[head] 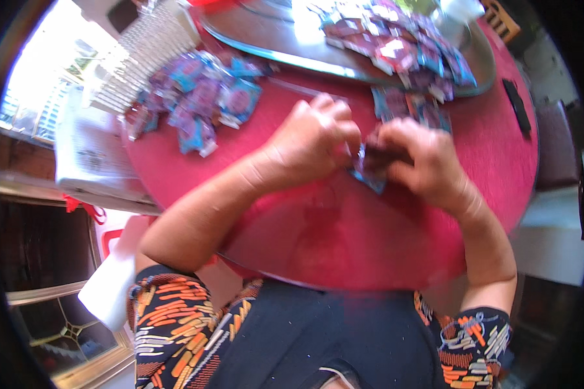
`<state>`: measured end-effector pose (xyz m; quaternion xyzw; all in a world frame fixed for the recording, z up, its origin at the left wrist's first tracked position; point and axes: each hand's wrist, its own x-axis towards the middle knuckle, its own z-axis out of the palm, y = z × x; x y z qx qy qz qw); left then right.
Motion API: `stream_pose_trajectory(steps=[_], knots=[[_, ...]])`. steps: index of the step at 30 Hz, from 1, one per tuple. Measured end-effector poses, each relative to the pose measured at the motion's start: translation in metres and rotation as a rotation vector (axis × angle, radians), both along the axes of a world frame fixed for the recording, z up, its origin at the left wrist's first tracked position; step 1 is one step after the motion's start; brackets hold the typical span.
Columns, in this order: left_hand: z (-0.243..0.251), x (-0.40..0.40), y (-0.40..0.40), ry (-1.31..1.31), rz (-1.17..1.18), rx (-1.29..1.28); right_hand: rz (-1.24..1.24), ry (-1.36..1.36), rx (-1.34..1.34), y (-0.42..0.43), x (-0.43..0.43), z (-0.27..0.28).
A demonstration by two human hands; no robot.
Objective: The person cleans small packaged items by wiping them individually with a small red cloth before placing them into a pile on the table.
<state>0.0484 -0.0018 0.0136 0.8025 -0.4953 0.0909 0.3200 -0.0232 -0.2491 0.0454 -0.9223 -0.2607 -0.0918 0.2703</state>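
Over the red round table (331, 233), my two hands meet at a small purple-and-blue plastic packet (370, 177). My right hand (421, 160) has its fingers closed on this packet. At the packet's left side are the curled fingertips of my left hand (321, 138); blur hides whether they grip it. Just beyond my right hand lie more flat packets (389, 102). A heap of similar purple-and-blue packets (199, 97) lies to the left of my left hand.
A large glossy tray (272, 46) at the far side bears a big pile of packets (404, 44). A white ribbed stack or basket (141, 58) stands at the far left. A black strip-like object (517, 107) lies near the table's right edge. A dark seat (556, 146) stands beyond it.
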Motion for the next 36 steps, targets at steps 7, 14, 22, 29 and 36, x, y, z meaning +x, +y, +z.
stream_pose_trajectory(steps=[7,14,22,29,36], knots=[[-0.008,0.003,-0.002,0.032,-0.026,-0.006,0.054,-0.103,0.042,0.008,-0.005,-0.005],[-0.011,-0.002,0.004,0.038,-0.007,0.001,-0.02,-0.073,-0.14,-0.004,-0.005,0.0],[-0.006,-0.003,0.003,0.053,0.027,0.013,0.063,-0.064,-0.132,0.009,-0.013,0.008],[-0.006,0.002,0.005,0.044,0.002,0.039,0.062,-0.158,-0.097,0.01,-0.012,0.008],[-0.013,0.006,0.005,0.038,0.008,-0.011,0.153,-0.034,-0.1,0.015,-0.013,0.0]])
